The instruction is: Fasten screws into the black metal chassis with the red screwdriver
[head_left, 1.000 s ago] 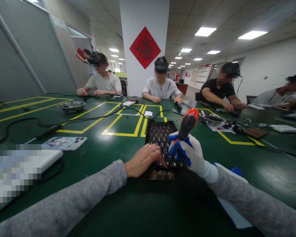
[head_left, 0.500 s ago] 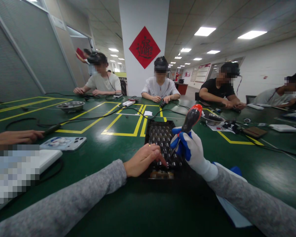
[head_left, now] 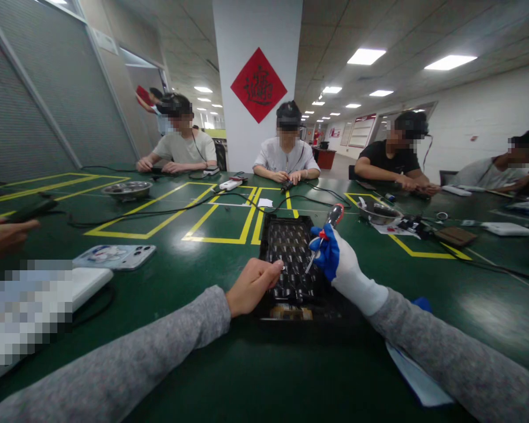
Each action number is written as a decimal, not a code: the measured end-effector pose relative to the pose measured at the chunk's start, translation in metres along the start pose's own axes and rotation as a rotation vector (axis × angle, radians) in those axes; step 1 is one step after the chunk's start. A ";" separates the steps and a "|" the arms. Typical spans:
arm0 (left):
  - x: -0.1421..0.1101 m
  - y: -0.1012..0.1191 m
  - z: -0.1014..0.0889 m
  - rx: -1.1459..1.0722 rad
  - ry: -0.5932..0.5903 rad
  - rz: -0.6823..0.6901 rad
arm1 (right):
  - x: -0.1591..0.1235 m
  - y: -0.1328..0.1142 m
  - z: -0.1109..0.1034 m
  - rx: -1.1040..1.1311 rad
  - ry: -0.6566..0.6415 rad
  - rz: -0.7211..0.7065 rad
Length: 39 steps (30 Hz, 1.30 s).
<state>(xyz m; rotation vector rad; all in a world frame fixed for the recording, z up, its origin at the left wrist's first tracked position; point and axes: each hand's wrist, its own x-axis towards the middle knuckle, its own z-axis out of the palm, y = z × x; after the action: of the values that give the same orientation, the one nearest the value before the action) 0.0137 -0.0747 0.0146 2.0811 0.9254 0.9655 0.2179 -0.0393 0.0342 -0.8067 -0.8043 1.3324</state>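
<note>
A black rectangular casing (head_left: 291, 232) lies flat in front of me, with rows of small shiny pieces inside and a brownish strip (head_left: 286, 312) at its near end. My left hand (head_left: 256, 282), bare, is over the casing's left edge. Its fingers are curled and the thumb is pressed against them; a tiny pale spot shows at the tips, too small to name. My right hand (head_left: 341, 258), in a white and blue glove, is closed around a screwdriver (head_left: 334, 216) with a red and black handle. The screwdriver's shaft slants down toward the casing's right side.
A phone (head_left: 114, 257) and a white device (head_left: 90, 282) lie to my left, near another person's hand (head_left: 9, 235). Metal bowls (head_left: 127, 190) (head_left: 379, 212) stand farther off on both sides. Cables cross the green table (head_left: 180, 370); a light-blue sheet (head_left: 418, 376) lies beneath my right forearm. Several people sit opposite.
My left hand has lifted off the pieces and closed its fingers. My right hand has tipped the screwdriver, its handle now lower and farther away. The neighbour's hand has moved left.
</note>
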 end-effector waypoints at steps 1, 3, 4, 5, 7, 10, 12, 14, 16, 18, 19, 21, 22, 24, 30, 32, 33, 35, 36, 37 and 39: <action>0.000 -0.001 0.000 0.002 0.003 0.001 | -0.001 0.000 0.001 -0.003 0.011 -0.047; 0.001 -0.003 0.000 0.004 0.009 0.004 | -0.004 -0.001 0.001 -0.006 0.074 -0.156; 0.001 -0.003 -0.001 0.004 0.013 0.006 | -0.005 -0.002 0.001 -0.010 0.105 -0.196; 0.001 -0.004 -0.001 0.002 0.015 0.008 | -0.005 -0.003 0.000 -0.018 0.122 -0.210; 0.002 -0.004 -0.001 0.000 0.021 0.016 | -0.004 -0.004 -0.001 -0.043 0.106 -0.165; 0.002 -0.003 -0.001 0.009 0.025 0.028 | 0.001 -0.003 -0.005 -0.038 0.054 -0.098; 0.003 -0.002 -0.001 0.022 0.027 0.031 | 0.005 -0.002 -0.008 -0.005 0.041 -0.113; 0.003 -0.002 -0.002 0.032 0.025 0.034 | 0.008 0.000 -0.010 0.021 0.025 -0.128; 0.004 -0.004 -0.003 0.039 0.016 0.036 | 0.011 0.002 -0.011 0.035 -0.002 -0.126; 0.005 -0.006 -0.006 0.042 0.007 0.037 | 0.012 0.003 -0.010 0.039 -0.037 -0.120; 0.006 -0.007 -0.007 0.045 0.002 0.034 | 0.012 0.002 -0.010 0.035 -0.060 -0.117; 0.009 -0.007 -0.010 0.049 0.002 0.009 | 0.010 -0.002 -0.007 0.003 -0.112 -0.107; 0.011 -0.006 -0.012 0.053 0.002 -0.007 | 0.007 -0.004 -0.004 -0.028 -0.138 -0.104; 0.016 0.000 -0.014 0.052 -0.002 -0.036 | -0.003 -0.011 0.003 -0.112 -0.187 -0.104; 0.031 0.017 -0.008 -0.024 -0.307 -0.007 | -0.037 -0.018 0.032 -0.290 -0.239 -0.157; 0.031 0.019 -0.006 0.008 -0.348 0.049 | -0.040 -0.015 0.035 -0.277 -0.240 -0.127; 0.031 0.020 -0.005 0.031 -0.352 0.069 | -0.040 -0.014 0.034 -0.262 -0.257 -0.111; 0.030 0.024 -0.005 0.068 -0.362 0.085 | -0.037 -0.013 0.030 -0.238 -0.304 -0.090; 0.030 0.026 -0.005 0.079 -0.373 0.086 | -0.035 -0.012 0.028 -0.232 -0.318 -0.083; 0.030 0.029 -0.005 0.083 -0.385 0.087 | -0.034 -0.012 0.026 -0.227 -0.316 -0.081; 0.030 0.033 -0.003 0.078 -0.399 0.097 | -0.032 -0.012 0.024 -0.220 -0.278 -0.077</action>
<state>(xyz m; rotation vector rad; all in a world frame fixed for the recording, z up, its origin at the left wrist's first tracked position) 0.0359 -0.0670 0.0527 2.2893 0.6677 0.5340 0.2013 -0.0712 0.0555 -0.7609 -1.2063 1.3184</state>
